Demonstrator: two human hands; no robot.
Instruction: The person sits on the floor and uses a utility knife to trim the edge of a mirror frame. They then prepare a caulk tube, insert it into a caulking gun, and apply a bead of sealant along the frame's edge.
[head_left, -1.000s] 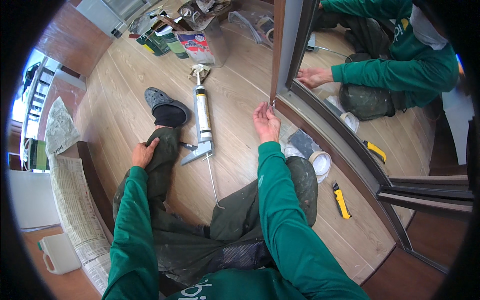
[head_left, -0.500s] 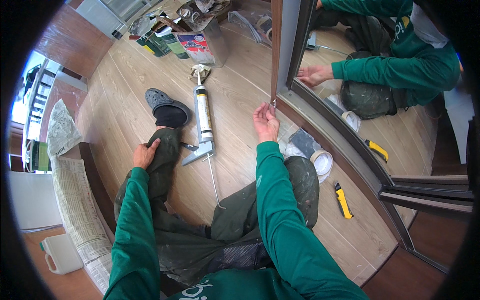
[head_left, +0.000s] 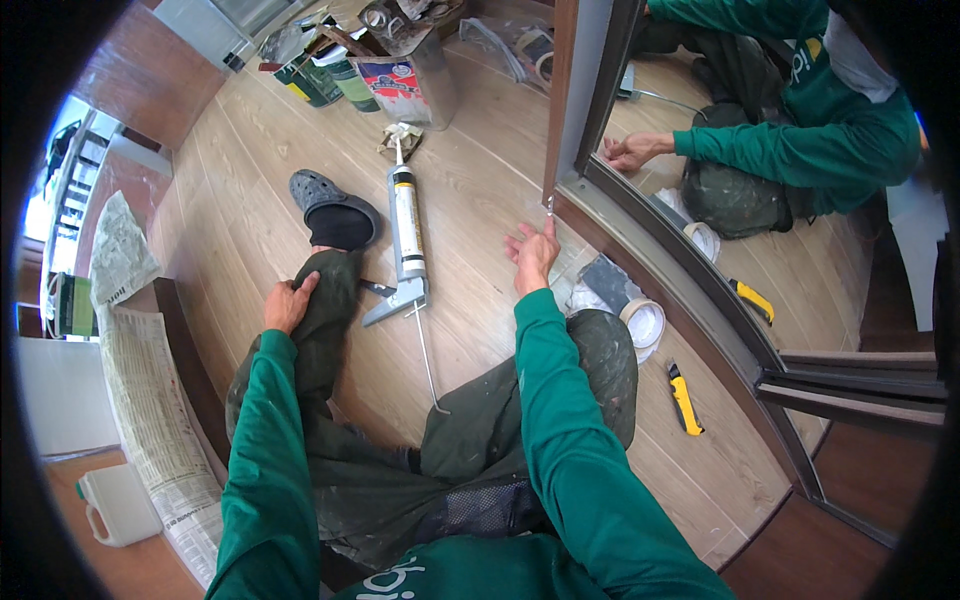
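My right hand (head_left: 535, 258) reaches to the lower corner of the brown door frame (head_left: 562, 110). Its index finger is stretched out and touches the frame's bottom edge, where a small whitish smear shows; the other fingers are spread and hold nothing. My left hand (head_left: 287, 304) is closed over the dark green trouser leg (head_left: 335, 300) below the knee. Between my legs and the door lies a grey caulking gun (head_left: 405, 295) with a white sealant cartridge (head_left: 406, 215), its nozzle resting on a crumpled, stained paper (head_left: 400, 140).
Beside my right knee are a roll of tape (head_left: 643, 322) and a dark grey flat piece (head_left: 608, 282). A yellow utility knife (head_left: 685, 400) lies on the wooden floor. Paint tins (head_left: 410, 85) stand far off. Newspaper (head_left: 160, 420) covers a ledge at left, near a white jug (head_left: 120, 505). A mirrored door (head_left: 740, 260) rises at right.
My right hand has opened from bunched fingers to a pointing index finger at the frame's corner, the others fanned out. My left hand stays on the trouser leg.
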